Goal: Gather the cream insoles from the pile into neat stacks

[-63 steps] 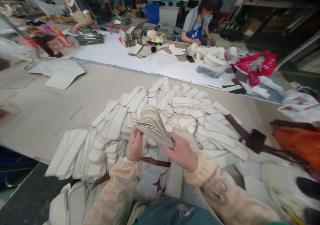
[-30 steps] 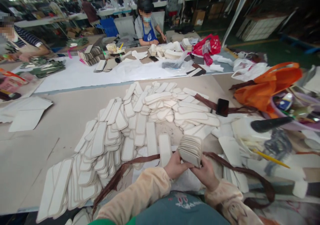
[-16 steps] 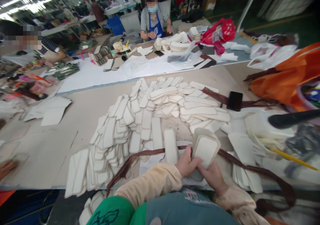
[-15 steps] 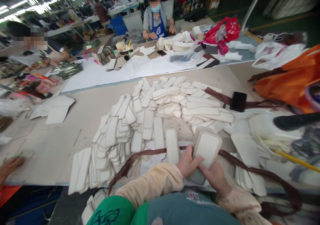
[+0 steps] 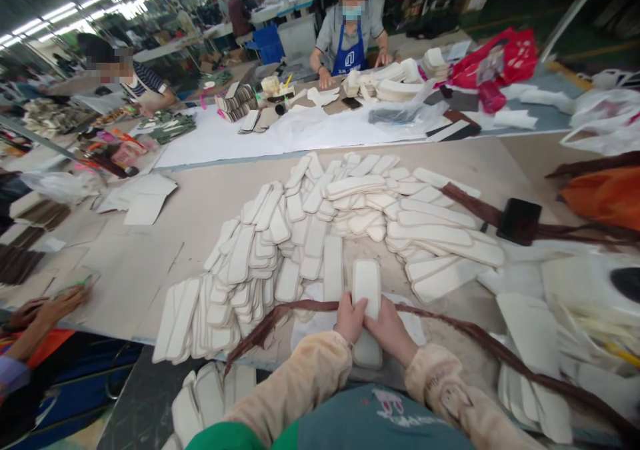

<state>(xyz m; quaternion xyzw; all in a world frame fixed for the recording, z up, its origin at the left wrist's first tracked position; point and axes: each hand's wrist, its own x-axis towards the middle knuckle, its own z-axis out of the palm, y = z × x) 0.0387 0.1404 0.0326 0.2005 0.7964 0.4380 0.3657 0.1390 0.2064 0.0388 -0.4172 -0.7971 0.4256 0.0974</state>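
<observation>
Both hands are closed on a long off-white panel (image 5: 367, 280) with rounded corners and a paler centre, close to the table's front edge. My left hand (image 5: 351, 318) grips its left side, the thumb on top. From the right side my right hand (image 5: 393, 330) pinches it, thumb also over the face. The panel's lower end shows below the thumbs. Whether more panels lie under it, I cannot tell. Just left of it lies another off-white panel (image 5: 333, 267). Overlapping heaps of similar panels (image 5: 243, 253) curve around behind and to the left.
A brown fabric strip (image 5: 270, 320) runs across the table by my hands. To the right are a black phone (image 5: 520, 221), a white container (image 5: 570, 277) and more panels (image 5: 533, 343). A co-worker's hand (image 5: 63, 305) rests at far left; another person (image 5: 350, 37) sits opposite.
My hands have moved the held panel leftward, to where a single panel lay beside it. It was tilted before and now lies straighter. The camera view has shifted left.
</observation>
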